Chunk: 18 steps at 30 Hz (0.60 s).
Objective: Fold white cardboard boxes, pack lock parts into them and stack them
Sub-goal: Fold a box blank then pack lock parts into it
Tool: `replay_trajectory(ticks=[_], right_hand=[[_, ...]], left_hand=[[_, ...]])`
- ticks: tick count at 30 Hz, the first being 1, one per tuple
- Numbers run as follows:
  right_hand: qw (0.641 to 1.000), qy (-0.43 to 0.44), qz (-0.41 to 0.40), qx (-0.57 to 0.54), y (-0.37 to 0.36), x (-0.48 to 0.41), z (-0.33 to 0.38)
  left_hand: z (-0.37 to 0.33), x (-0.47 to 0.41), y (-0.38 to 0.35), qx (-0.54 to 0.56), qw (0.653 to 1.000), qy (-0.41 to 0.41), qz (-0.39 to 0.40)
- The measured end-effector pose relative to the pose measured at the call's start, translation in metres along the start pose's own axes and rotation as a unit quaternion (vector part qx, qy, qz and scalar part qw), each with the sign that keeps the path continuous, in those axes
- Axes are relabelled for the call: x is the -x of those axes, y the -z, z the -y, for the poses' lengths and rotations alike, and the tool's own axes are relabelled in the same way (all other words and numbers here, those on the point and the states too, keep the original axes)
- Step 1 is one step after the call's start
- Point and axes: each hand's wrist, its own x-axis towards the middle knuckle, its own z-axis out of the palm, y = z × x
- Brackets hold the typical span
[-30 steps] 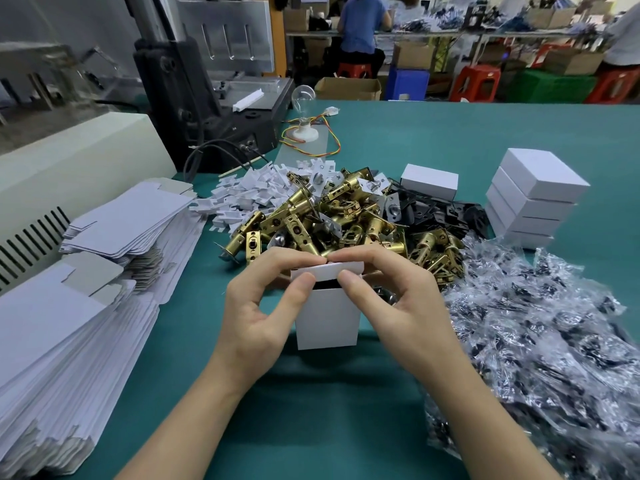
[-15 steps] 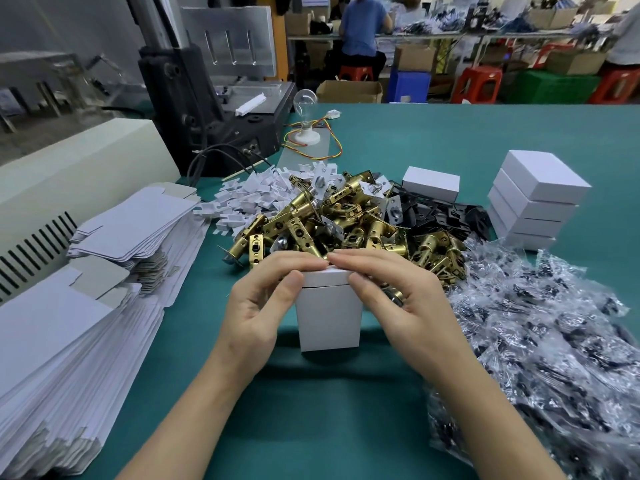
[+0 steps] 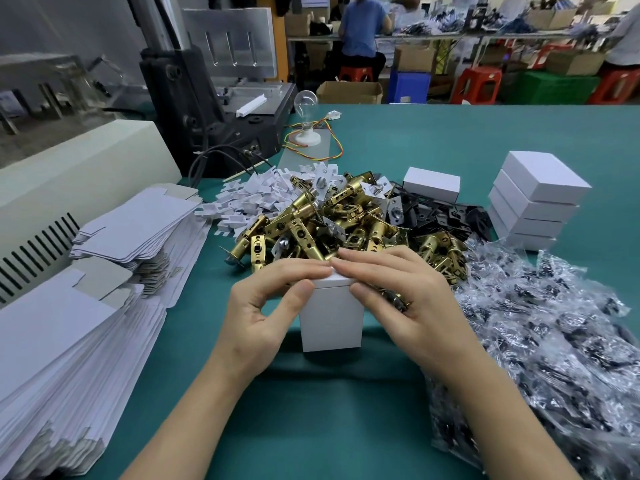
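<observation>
The white cardboard box (image 3: 330, 320) stands upright on the surface (image 3: 311, 410), just before the brass latch pile (image 3: 311, 223); our left hand (image 3: 263, 306) and right hand (image 3: 412, 299) pinch its top edge, thumbs in front, so we should press the lid down evenly

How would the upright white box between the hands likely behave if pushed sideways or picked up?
The white box stands on a small end, taller than wide, so a sideways push would probably tip it. Its thin card, like the flat blanks, would likely dent under a hard squeeze. Its contents are hidden, so its weight cannot be judged.
</observation>
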Motion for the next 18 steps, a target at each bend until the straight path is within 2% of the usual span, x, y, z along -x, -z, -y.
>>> replay_trajectory(ticks=[9,18], right_hand=[[0.998,0.034,0.005,0.054,0.002,-0.001,0.0],[0.993,0.058,0.035,0.096,0.009,-0.004,0.001]], left_hand=[[0.0,-0.002,0.006,0.014,1.0,0.022,0.014],[0.001,-0.003,0.011,-0.027,0.999,0.013,0.036]])
